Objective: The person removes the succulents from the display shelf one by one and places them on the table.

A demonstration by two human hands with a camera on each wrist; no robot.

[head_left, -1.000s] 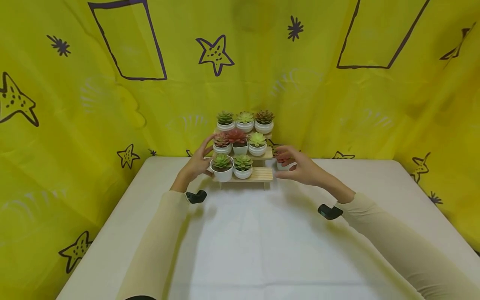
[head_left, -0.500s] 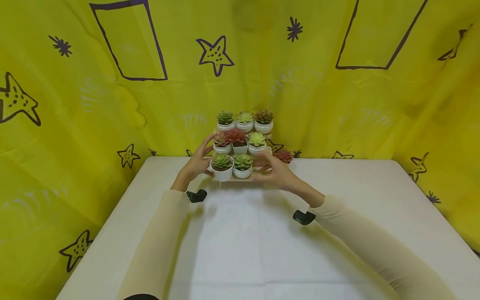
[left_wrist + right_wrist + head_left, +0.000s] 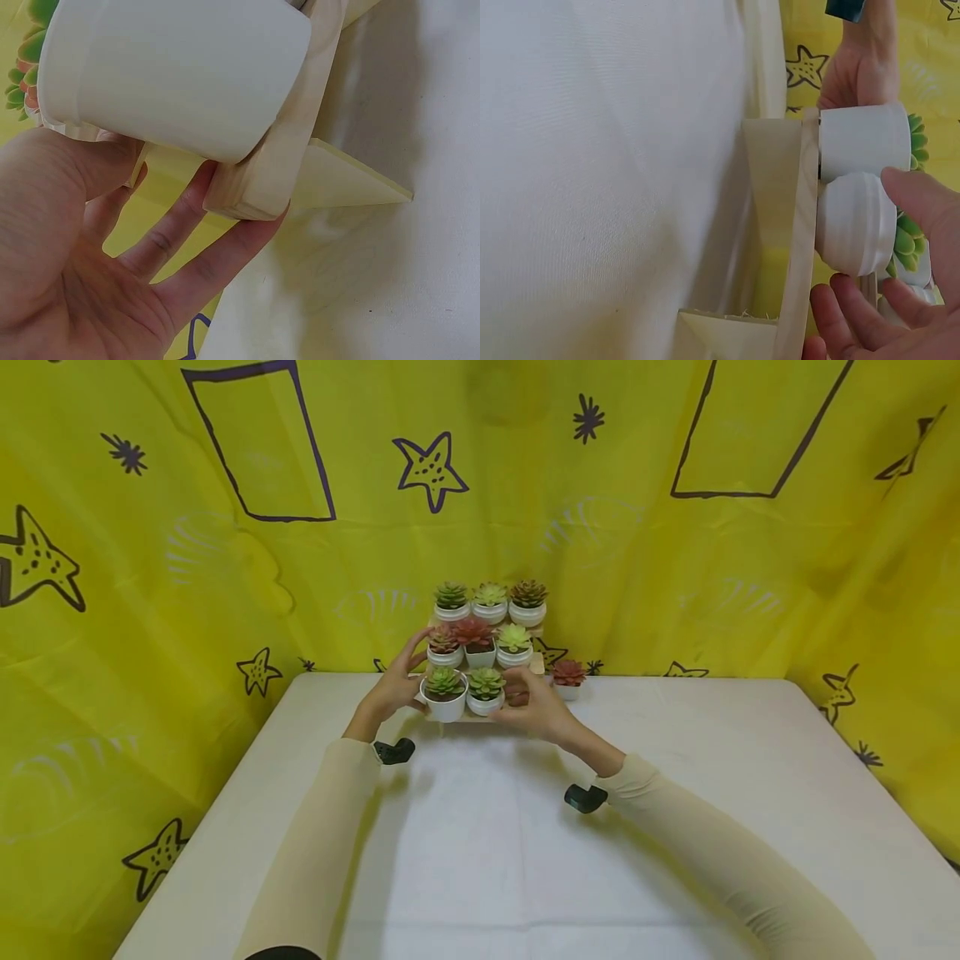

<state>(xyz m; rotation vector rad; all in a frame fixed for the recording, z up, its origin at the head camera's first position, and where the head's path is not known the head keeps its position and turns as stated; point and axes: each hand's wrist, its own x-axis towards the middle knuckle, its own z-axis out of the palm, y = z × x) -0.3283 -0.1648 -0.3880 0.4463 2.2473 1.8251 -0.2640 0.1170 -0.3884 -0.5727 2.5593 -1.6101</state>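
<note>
A tiered wooden stand (image 3: pixel 537 665) holds small white pots of artificial succulents in three rows. At its left side, my left hand (image 3: pixel 390 689) touches the stand; in the left wrist view its straight fingers (image 3: pixel 214 270) meet the end of a board (image 3: pixel 259 180) beside a smooth white pot (image 3: pixel 180 75). On the bottom tier, my right hand (image 3: pixel 542 708) has thumb and fingers around the ribbed round pot (image 3: pixel 486 705) with a green succulent. The right wrist view shows the thumb (image 3: pixel 911 191) at this pot's (image 3: pixel 855 223) rim, fingertips (image 3: pixel 841 289) across from it.
A red succulent in a white pot (image 3: pixel 567 691) stands on the white table (image 3: pixel 675 735) right of the stand. Behind the table hangs a yellow curtain (image 3: pixel 360 552) with dark drawn stars.
My right hand has moved left from beside the red succulent to the round pot on the bottom tier and come around it. My left hand has stayed at the stand.
</note>
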